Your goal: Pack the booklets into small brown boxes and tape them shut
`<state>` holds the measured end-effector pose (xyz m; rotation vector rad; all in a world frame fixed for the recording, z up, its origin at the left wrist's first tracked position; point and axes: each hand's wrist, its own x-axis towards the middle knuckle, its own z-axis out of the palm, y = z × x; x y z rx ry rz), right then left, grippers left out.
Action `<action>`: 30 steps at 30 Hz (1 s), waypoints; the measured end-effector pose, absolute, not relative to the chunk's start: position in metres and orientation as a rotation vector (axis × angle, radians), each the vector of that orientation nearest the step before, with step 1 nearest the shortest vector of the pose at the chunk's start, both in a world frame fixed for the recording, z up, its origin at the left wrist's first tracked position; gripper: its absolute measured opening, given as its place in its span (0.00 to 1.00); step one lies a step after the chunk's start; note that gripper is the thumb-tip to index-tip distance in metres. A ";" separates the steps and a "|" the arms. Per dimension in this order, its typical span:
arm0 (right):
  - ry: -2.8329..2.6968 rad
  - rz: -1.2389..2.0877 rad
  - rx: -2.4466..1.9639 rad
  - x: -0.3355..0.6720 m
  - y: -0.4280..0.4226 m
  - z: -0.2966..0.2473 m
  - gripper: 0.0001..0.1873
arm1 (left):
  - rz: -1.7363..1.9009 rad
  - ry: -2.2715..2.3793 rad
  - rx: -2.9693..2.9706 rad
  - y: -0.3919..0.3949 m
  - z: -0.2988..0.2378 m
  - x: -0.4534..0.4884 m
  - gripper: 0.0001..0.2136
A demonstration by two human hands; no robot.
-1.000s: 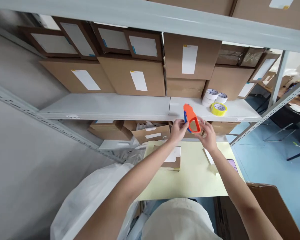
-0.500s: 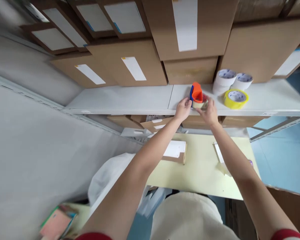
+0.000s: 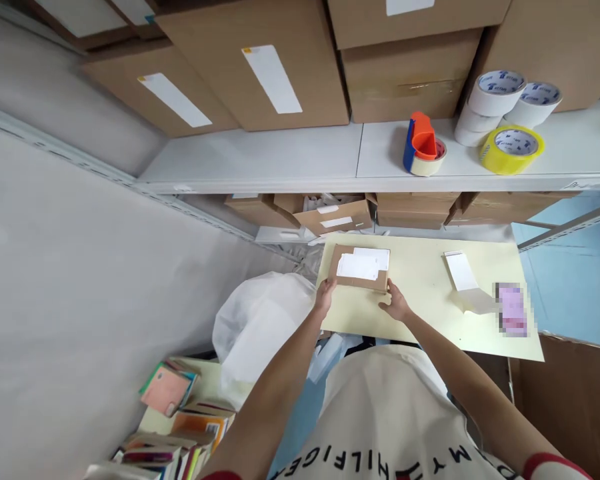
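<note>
A small flat cardboard parcel [image 3: 359, 268] with a white label on top lies on the pale yellow table [image 3: 420, 313]. My left hand [image 3: 325, 295] grips its near left corner. My right hand [image 3: 395, 305] holds its near right edge, fingers curled against it. The orange and blue tape dispenser [image 3: 421, 145] stands by itself on the white shelf [image 3: 280, 157] above, away from both hands.
Two white tape rolls [image 3: 497, 100] and a yellow roll [image 3: 511, 148] sit right of the dispenser. Labelled cardboard boxes [image 3: 260, 73] fill the shelf's back. A white paper strip [image 3: 466, 285] and a pink item [image 3: 511, 309] lie on the table. A white bag [image 3: 260, 327] and stacked books [image 3: 175, 420] are at lower left.
Both hands let go of the tape dispenser on the shelf and came down to the table, where they now hold the small parcel. The view tilted downward.
</note>
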<state>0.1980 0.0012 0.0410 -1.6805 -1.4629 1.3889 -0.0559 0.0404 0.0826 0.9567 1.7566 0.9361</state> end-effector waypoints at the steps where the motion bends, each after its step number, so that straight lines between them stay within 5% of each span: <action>1: -1.412 1.371 -1.708 0.198 -0.001 0.046 0.48 | 0.943 1.713 0.968 0.039 0.082 -0.054 0.20; 8: -1.200 1.051 -1.780 0.224 -0.038 0.097 0.32 | 1.066 1.544 1.312 0.009 0.089 -0.050 0.17; 21: -1.126 0.721 -2.401 0.192 -0.044 0.111 0.33 | 0.938 1.612 1.557 0.001 0.059 -0.028 0.12; 30: -0.926 0.591 -2.004 0.232 -0.098 0.096 0.34 | 1.085 1.602 1.851 -0.001 0.082 -0.044 0.18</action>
